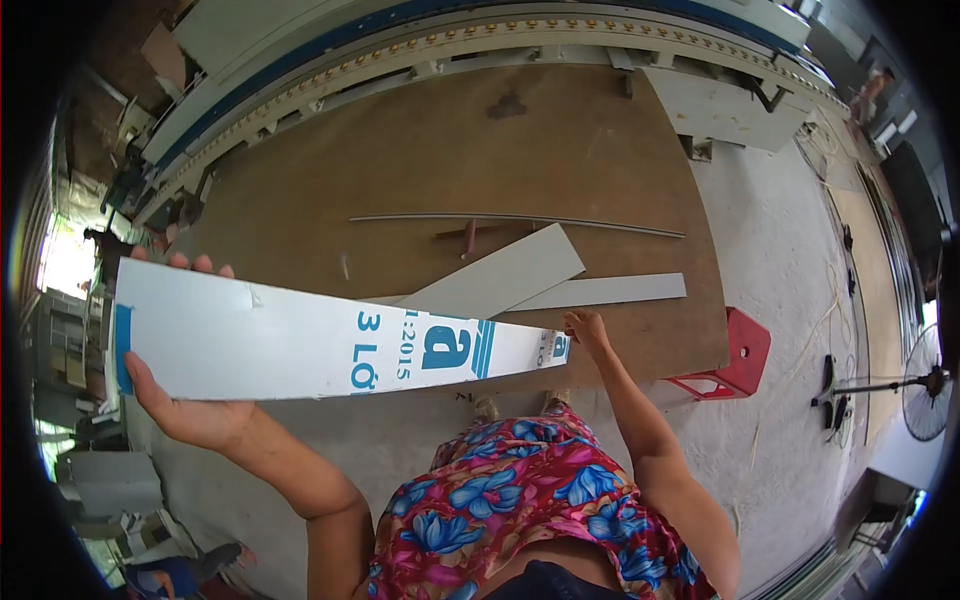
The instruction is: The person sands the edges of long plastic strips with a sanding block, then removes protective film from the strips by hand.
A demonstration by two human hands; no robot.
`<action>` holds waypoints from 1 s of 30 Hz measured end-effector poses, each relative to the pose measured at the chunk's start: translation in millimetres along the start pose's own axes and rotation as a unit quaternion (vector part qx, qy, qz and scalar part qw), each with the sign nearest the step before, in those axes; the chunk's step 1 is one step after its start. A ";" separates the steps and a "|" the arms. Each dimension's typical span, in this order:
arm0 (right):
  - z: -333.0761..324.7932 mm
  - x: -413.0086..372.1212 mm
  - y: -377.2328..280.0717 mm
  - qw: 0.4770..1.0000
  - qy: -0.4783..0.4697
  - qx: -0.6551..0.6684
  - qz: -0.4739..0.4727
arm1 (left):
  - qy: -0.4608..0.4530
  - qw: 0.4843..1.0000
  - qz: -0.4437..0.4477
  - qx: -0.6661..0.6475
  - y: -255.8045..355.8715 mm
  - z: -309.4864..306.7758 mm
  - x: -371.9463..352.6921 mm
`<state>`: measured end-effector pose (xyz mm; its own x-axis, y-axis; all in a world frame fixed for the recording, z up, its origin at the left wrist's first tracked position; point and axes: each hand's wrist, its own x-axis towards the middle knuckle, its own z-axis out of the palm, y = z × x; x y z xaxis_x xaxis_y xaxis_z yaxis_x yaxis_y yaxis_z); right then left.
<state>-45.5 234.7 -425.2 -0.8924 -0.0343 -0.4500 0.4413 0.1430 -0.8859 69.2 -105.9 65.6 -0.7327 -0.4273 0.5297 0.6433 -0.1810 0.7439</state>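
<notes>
A long white strip (250, 345) with blue printed letters and a blue patch at its left end is held up across my body. My left hand (185, 405) grips the wide left end, thumb in front and fingertips showing over the top edge. At the far right end, my right hand (588, 328) is closed on the strip's tip. Behind it, two pale grey strips, one slanted (510, 270) and one nearly level (630, 289), lie overlapping on the brown tabletop (400, 150). Beyond them rest a thin rod (420, 217) and a small object with a reddish handle (469, 240).
A long machine (520, 35) with a row of brass-coloured fittings runs along the table's far side. A red plastic stool (745, 350) stands by the right corner. Farther right are a fan (925, 385) and cables on the concrete floor. Another person (872, 92) is at upper right.
</notes>
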 end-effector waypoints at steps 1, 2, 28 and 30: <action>8.2 8.1 -3.8 1.000 0.004 -0.015 -0.010 | 0.009 1.000 0.001 -0.003 3.1 -12.8 -4.7; 15.0 14.8 -11.8 0.998 0.004 -0.049 -0.028 | 0.018 1.000 0.003 -0.005 2.3 -23.5 -11.4; 77.1 -172.4 -211.5 0.836 -0.223 -0.300 -0.402 | 0.156 0.986 0.033 0.056 -8.0 -10.2 4.7; 80.5 -166.5 -192.6 0.835 -0.127 -0.315 -0.434 | 0.140 0.986 0.039 0.079 -12.3 21.4 11.3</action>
<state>25.7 133.3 -188.7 -0.7658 -0.5925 0.2499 -0.5693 0.4440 -0.6919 48.3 -89.5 71.1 -0.5774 -0.6669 0.4711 0.6367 -0.0066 0.7711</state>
